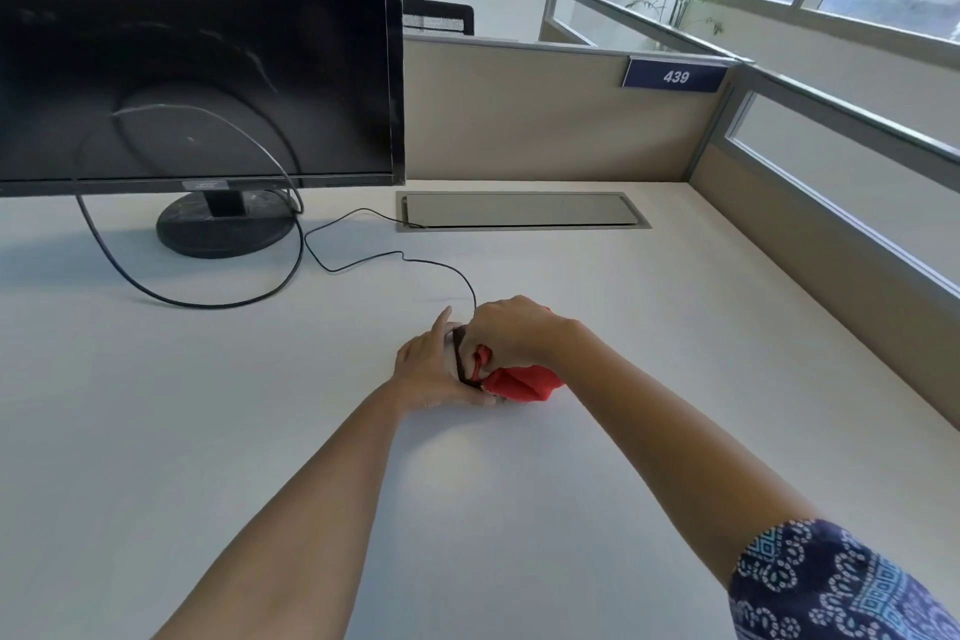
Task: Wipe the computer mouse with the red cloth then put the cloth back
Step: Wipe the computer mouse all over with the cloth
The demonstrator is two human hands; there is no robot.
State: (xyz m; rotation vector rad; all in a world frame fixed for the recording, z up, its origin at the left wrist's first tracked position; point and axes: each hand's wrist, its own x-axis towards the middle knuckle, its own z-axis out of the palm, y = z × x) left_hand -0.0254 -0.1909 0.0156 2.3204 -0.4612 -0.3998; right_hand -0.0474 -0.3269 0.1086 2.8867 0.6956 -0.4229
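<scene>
A black computer mouse [459, 353] lies on the white desk [623, 327], mostly hidden between my two hands; only a dark strip of it shows. My left hand [428, 369] grips its left side, fingers wrapped around it. My right hand [506, 333] presses a bunched red cloth [522, 382] onto the mouse from the right, with the cloth spilling out under the palm. The mouse's thin black cable [363, 263] curls away toward the back of the desk.
A black monitor [197, 47] on a round stand [226, 229] fills the back left, with a thick cable loop [208, 301] in front. A grey cable hatch [519, 211] sits at the back. Beige partitions [545, 114] wall the back and right sides.
</scene>
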